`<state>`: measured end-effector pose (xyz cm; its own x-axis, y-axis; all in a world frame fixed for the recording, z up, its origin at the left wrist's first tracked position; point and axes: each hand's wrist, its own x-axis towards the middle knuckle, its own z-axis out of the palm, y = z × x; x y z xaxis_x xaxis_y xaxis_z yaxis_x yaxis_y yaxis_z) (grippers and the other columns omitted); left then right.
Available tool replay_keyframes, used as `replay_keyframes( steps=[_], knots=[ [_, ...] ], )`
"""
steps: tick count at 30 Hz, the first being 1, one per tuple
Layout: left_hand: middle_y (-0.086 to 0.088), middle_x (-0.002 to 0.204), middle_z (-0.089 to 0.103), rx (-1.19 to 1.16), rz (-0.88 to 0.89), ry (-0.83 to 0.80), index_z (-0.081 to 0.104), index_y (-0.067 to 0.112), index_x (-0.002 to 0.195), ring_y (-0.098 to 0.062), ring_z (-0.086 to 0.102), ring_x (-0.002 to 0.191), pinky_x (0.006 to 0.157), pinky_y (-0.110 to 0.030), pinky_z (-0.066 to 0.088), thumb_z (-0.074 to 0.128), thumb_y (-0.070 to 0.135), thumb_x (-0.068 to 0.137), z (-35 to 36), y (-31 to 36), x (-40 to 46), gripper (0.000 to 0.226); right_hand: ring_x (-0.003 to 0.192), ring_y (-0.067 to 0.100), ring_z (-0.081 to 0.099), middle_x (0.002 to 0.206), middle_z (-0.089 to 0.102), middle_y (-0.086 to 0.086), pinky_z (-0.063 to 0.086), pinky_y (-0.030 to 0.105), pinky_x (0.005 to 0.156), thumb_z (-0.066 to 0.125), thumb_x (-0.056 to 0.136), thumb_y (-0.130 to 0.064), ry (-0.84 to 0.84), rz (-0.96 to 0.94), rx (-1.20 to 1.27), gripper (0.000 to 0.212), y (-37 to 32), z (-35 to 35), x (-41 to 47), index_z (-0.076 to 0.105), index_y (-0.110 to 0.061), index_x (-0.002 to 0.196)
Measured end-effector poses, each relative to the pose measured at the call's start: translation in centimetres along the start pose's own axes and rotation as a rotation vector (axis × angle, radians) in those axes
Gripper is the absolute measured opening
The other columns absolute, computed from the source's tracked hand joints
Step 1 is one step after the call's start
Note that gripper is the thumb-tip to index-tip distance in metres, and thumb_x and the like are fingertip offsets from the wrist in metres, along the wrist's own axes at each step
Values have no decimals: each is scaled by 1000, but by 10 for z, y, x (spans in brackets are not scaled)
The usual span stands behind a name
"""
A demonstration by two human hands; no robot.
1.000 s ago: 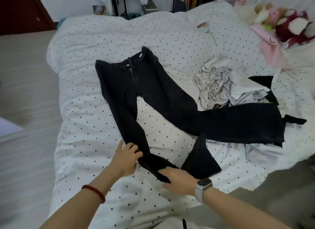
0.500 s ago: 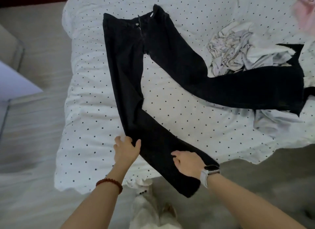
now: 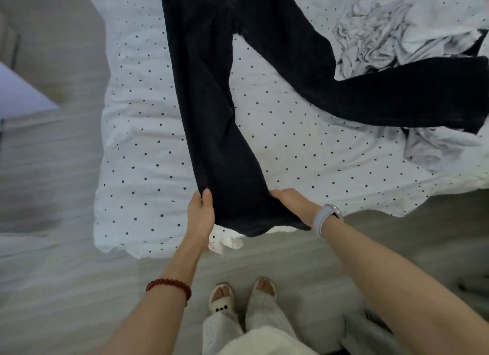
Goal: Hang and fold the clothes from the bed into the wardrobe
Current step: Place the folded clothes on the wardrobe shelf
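both hands, left hand (image 3: 200,214) and right hand (image 3: 290,204), pinch the black jeans (image 3: 217,132) hem at the bed (image 3: 148,169) near edge; a harder tug could drag the far leg through the crumpled grey clothes (image 3: 381,34).

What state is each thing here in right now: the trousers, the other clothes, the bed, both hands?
Black jeans: unfolded, spread flat on the bed, legs splayed apart, one hem at the bed's edge.
Left hand: grips the left side of that hem.
Right hand: holds the right side of the same hem.
Pale garments: crumpled in a heap, partly under the other leg.
Dotted duvet: spread, lightly wrinkled.
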<state>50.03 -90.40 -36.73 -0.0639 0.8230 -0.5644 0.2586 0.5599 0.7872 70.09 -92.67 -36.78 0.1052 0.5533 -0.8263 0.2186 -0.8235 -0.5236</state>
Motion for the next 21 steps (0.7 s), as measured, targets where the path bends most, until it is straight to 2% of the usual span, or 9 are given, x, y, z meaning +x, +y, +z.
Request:
replay_keyframes(
  steps=[2, 4, 8, 10, 13, 16, 19, 21],
  knots=[
    [-5, 107, 59, 23, 39, -8, 53, 12, 102, -19, 57, 100, 91, -39, 48, 31, 32, 101, -24, 2, -7, 30, 87, 27, 61, 95, 65, 13, 46, 33, 78, 49, 93, -25, -9, -8, 185, 24, 3, 22, -20, 61, -5, 100],
    [-6, 109, 58, 75, 82, -6, 51, 9, 108, -22, 56, 101, 90, -40, 48, 32, 33, 101, -47, 2, -20, 32, 96, 26, 59, 109, 60, 13, 47, 35, 83, 51, 93, -17, 55, -70, 325, 25, 4, 48, -45, 51, -4, 114],
    [-7, 107, 55, 142, 127, 55, 48, 4, 117, -21, 53, 95, 81, -34, 44, 32, 31, 101, -76, 2, -40, 35, 104, 15, 51, 111, 49, -2, 41, 27, 86, 49, 96, -20, 250, -304, 186, 33, 7, 86, -83, 35, -9, 124],
    [-4, 107, 54, 138, 123, 40, 47, 4, 121, -17, 52, 93, 82, -38, 47, 33, 32, 101, -86, 4, -46, 37, 108, 17, 51, 116, 49, -1, 42, 28, 89, 49, 96, -20, 323, -375, 115, 38, 8, 100, -95, 33, -8, 127],
    [-2, 113, 58, 114, 57, -104, 50, 10, 121, -18, 57, 101, 92, -41, 49, 49, 38, 95, -99, -9, -55, 38, 116, 24, 49, 131, 45, 7, 42, 35, 94, 50, 94, -19, 460, -400, -62, 47, 12, 114, -97, 32, -9, 136],
    [-10, 115, 61, 331, -40, -120, 52, 5, 119, -25, 59, 100, 87, -39, 49, 58, 29, 91, -103, -38, -60, 37, 120, 30, 49, 134, 44, 10, 40, 36, 96, 47, 94, -11, 381, -298, -105, 51, 17, 118, -91, 27, -11, 141],
    [-16, 113, 60, 514, -177, -148, 41, 2, 125, -25, 56, 91, 77, -35, 45, 55, 17, 92, -105, -65, -64, 39, 115, 32, 52, 129, 51, 11, 42, 35, 95, 44, 93, -9, 205, -101, -227, 43, 37, 121, -86, 32, -9, 135],
    [-21, 128, 50, 589, -224, -170, 26, 2, 139, -32, 54, 108, 86, -36, 43, 57, 12, 90, -104, -77, -64, 59, 114, 33, 52, 128, 52, 13, 45, 38, 94, 47, 90, -10, 143, 2, -337, 43, 55, 119, -82, 38, -8, 131]
  ],
)
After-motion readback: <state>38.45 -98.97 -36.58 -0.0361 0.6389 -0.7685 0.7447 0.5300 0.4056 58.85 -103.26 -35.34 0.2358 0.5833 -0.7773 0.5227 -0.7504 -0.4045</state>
